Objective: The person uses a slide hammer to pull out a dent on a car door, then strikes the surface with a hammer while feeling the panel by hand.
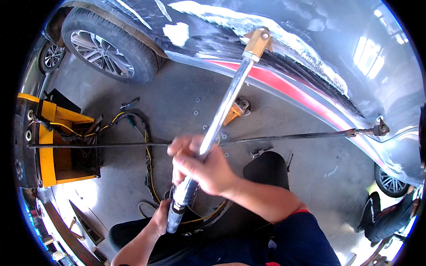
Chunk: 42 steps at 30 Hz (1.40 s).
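A long chrome rod tool (230,91) slants up to a brass-coloured head (258,42) at the dented car panel (288,35), which has white patches. My right hand (199,166) is blurred, its fingers wrapped round the shaft. My left hand (162,213) is closed on the dark lower handle, partly hidden behind it. A red strip (284,88) runs along the lower edge of the panel.
A yellow machine (57,168) with cables stands at left, a thin bar (310,135) reaching from it toward the panel. An orange grinder (233,113) lies on the floor (173,93). Wheels (102,51) flank the work. Another person's legs (386,221) show at lower right.
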Available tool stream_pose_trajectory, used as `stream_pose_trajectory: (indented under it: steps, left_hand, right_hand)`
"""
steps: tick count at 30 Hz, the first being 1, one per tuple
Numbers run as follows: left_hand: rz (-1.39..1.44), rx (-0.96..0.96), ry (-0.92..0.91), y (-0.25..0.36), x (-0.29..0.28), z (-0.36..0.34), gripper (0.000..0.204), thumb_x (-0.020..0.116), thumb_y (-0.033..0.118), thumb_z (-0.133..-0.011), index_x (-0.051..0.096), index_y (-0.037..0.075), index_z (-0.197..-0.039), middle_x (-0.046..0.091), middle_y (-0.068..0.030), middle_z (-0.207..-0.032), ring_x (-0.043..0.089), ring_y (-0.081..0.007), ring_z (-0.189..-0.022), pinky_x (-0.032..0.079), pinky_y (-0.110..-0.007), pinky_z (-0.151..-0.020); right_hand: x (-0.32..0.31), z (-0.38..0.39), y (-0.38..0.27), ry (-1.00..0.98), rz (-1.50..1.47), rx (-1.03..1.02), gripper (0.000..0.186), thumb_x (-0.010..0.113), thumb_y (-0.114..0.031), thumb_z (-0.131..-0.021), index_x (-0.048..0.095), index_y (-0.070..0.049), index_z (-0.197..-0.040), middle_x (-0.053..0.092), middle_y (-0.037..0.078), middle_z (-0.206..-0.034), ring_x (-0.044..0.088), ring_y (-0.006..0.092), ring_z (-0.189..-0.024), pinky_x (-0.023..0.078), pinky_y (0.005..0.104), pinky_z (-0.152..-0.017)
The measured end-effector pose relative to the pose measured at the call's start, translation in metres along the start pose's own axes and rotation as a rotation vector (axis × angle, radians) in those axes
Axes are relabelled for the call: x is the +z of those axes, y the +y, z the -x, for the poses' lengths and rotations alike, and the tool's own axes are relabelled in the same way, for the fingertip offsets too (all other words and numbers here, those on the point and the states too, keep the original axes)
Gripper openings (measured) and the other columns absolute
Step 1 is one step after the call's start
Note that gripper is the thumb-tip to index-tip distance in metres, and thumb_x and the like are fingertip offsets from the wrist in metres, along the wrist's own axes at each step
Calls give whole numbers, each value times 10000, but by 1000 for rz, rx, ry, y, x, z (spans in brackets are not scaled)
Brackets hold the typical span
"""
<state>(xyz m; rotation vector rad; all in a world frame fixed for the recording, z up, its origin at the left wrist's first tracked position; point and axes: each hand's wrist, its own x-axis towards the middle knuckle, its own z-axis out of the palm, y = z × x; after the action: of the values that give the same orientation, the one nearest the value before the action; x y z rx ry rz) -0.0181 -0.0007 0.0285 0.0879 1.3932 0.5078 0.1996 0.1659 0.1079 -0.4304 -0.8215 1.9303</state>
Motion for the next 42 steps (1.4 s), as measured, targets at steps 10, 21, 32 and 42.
stream_pose_trajectory:
  steps: [10, 21, 32, 42]
  left_hand:
    - [-176, -14, -109, 0, -17, -15, 481, 423, 570, -1003, 624, 155, -1138, 644, 8, -927, 617, -144, -802, 505, -321, -673]
    - [103, 296, 222, 15, -29, -39, 297, 460, 290, -975, 551, 60, -1141, 611, -77, -950, 621, -196, -859, 524, -346, -778]
    - [-183, -70, -72, 0, -12, -19, 388, 343, 375, -1069, 595, 97, -1167, 652, -57, -945, 624, -168, -827, 514, -338, -726]
    - [-56, -144, -58, -3, 3, -11, 425, 334, 408, -1052, 602, 94, -1156, 645, -44, -926, 618, -163, -826, 507, -327, -744]
  right_hand:
    - [3, 19, 30, 10, -124, -46, 106, 549, -67, -998, 548, -44, -1101, 596, 37, -839, 619, 103, -748, 531, 301, -691]
    - [-3, 2, 0, 57, 29, -82, 279, 577, -71, -987, 416, -70, -1215, 598, 98, -988, 607, 166, -964, 490, 350, -843]
    - [-2, 22, -13, 95, 24, -45, 161, 558, -43, -994, 435, -67, -1095, 537, 25, -909, 611, 90, -837, 498, 268, -731]
    - [-6, 21, -6, 58, 52, -86, 136, 561, -59, -999, 487, -69, -1112, 622, 67, -885, 642, 150, -872, 525, 357, -837]
